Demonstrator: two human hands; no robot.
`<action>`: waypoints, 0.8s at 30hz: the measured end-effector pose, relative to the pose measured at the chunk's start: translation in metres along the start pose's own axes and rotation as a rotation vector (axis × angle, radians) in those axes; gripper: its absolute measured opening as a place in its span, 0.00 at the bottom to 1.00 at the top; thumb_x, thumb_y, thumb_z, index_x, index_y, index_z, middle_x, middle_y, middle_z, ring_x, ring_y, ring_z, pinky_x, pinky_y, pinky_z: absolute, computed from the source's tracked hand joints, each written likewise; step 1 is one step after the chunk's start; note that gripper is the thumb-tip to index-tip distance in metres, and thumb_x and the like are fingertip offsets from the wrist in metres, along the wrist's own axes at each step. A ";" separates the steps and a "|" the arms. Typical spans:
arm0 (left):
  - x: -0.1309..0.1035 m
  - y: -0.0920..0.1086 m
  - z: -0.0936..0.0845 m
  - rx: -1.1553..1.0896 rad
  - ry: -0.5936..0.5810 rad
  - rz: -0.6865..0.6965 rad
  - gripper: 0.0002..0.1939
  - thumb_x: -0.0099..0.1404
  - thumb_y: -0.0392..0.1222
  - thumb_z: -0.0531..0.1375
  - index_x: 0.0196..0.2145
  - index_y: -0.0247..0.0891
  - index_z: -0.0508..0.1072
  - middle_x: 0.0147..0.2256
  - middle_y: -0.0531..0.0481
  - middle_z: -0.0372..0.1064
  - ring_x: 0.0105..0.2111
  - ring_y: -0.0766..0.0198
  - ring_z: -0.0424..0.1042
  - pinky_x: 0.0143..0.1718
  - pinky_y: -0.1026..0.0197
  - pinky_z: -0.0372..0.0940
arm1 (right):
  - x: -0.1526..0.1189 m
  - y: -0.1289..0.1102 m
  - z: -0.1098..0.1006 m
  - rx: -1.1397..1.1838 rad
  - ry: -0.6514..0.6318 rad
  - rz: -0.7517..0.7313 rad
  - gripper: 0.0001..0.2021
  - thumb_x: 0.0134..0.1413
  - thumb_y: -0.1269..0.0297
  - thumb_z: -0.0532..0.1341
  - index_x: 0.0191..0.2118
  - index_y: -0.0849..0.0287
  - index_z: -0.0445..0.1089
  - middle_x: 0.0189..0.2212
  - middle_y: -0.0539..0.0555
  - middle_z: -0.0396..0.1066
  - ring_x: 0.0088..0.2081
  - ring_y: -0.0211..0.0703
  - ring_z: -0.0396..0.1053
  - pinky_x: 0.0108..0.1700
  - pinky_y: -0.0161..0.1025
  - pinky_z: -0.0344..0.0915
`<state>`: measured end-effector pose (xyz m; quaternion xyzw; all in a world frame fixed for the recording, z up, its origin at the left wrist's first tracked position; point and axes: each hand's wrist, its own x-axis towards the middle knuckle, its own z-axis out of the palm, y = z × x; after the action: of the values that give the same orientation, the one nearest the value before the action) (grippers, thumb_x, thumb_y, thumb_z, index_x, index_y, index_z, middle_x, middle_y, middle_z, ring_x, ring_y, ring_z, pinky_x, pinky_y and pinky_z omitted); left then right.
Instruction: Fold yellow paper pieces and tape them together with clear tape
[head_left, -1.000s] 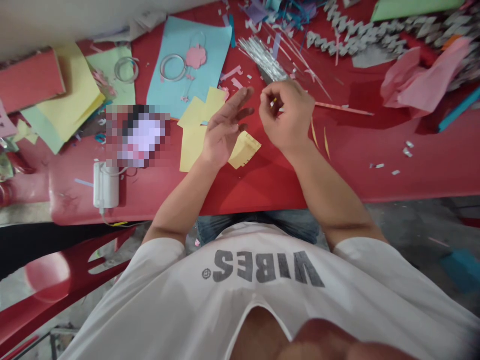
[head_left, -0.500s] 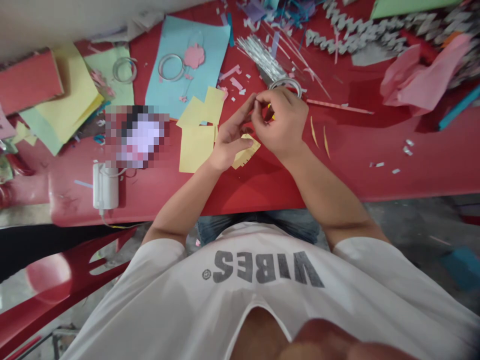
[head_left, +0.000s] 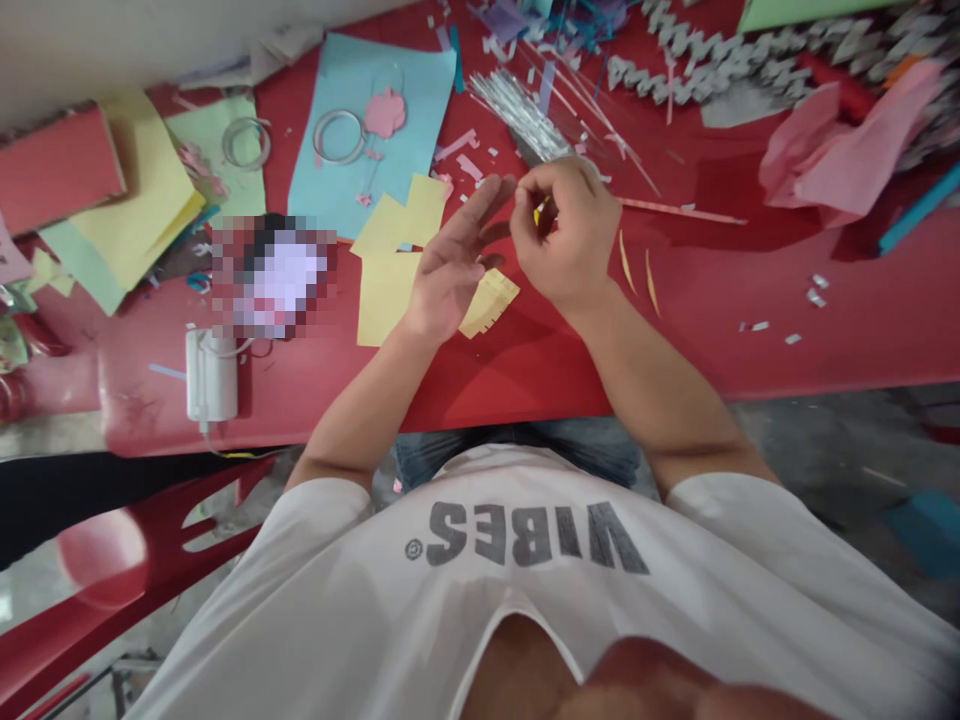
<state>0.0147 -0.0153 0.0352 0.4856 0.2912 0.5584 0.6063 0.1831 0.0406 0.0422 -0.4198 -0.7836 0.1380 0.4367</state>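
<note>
- Away from our right hand [head_left: 576, 235], our left hand [head_left: 444, 268] had drawn back, fingers spread.
- Our right fingertips pinched something unclear; a yellow bit [head_left: 539, 213] sat within their curl.
- We judged it delicate fingerwork, calling for steadiness.
- Nearer us ran the table [head_left: 517, 385] edge; room lay rightward.
</note>
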 end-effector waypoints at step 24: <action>0.000 -0.015 0.001 0.048 -0.107 -0.010 0.41 0.59 0.64 0.62 0.67 0.53 0.59 0.68 0.55 0.60 0.71 0.36 0.52 0.62 0.34 0.66 | 0.003 -0.009 -0.001 -0.187 -0.112 0.057 0.05 0.63 0.68 0.56 0.43 0.50 0.63 0.42 0.56 0.69 0.43 0.57 0.72 0.45 0.52 0.69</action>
<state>0.0216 -0.0141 0.0220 0.5277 0.2740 0.5213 0.6121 0.1785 0.0373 0.0499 -0.4726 -0.8040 0.0999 0.3468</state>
